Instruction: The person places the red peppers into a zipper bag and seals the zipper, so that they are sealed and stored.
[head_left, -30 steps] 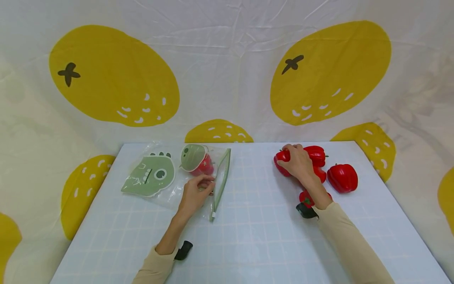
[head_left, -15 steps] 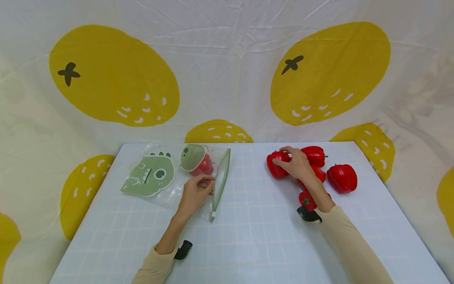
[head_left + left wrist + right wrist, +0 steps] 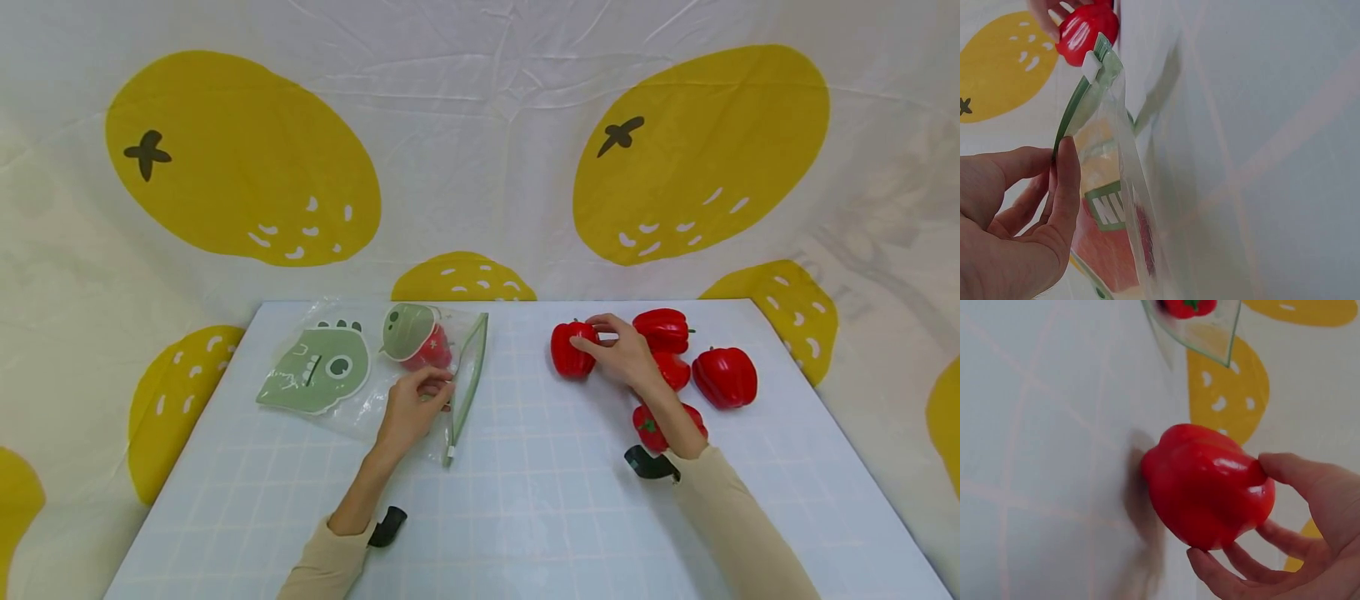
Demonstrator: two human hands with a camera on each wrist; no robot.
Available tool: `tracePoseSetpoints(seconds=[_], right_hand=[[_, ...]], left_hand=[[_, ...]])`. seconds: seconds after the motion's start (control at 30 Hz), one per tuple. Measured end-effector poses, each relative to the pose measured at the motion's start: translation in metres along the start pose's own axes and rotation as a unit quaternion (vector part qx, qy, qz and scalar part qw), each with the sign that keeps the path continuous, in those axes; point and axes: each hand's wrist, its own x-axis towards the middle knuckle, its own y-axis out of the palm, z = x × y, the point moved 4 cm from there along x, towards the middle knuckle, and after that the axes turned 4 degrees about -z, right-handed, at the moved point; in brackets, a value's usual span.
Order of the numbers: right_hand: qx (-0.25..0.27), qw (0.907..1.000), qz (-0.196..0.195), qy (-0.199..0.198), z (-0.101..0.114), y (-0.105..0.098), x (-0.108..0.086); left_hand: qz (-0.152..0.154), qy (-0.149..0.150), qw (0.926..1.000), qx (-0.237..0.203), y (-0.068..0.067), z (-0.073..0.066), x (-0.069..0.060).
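Note:
A clear zip bag (image 3: 322,371) with green dinosaur prints lies at the left of the table, one red bell pepper (image 3: 429,352) inside it. With thumb and fingers, my left hand (image 3: 408,410) pinches the bag's green zip edge, which stands raised in the left wrist view near a white slider (image 3: 1090,66). My right hand (image 3: 628,354) grips another red bell pepper (image 3: 572,352) by its side, to the right of the bag's mouth. In the right wrist view this pepper (image 3: 1207,487) sits between thumb and fingertips, its shadow beside it on the table.
Several more red bell peppers are grouped at the right: one at the back (image 3: 662,330), one at the far right (image 3: 724,377), and one near the right wrist (image 3: 648,427). The pale checked table (image 3: 517,517) ends at a fruit-printed cloth (image 3: 480,167).
My right hand has drawn the gripped bell pepper leftward, away from the other peppers and toward the bag. The left hand and the bag have stayed in place.

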Motion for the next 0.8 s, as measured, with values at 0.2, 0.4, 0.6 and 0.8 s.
tracePoseSetpoints(seconds=[0.2,0.4,0.6,0.8], right_hand=[[0.021,0.9995,-0.004,0.022,0.000,0.007,-0.004],[0.060,0.9977,-0.001,0.030,0.001,0.015,-0.008],[0.100,0.9947,-0.006,0.022,0.001,0.026,-0.008],[0.145,0.9894,-0.002,0.005,0.004,0.039,-0.010]], left_hand=[[0.000,-0.001,1.0000,-0.001,0.000,0.000,0.000],[-0.002,-0.001,1.0000,-0.001,0.000,0.001,0.000],[-0.007,0.011,0.9999,-0.005,0.000,-0.001,0.001],[-0.011,0.018,0.9998,-0.006,0.000,-0.001,0.001]])
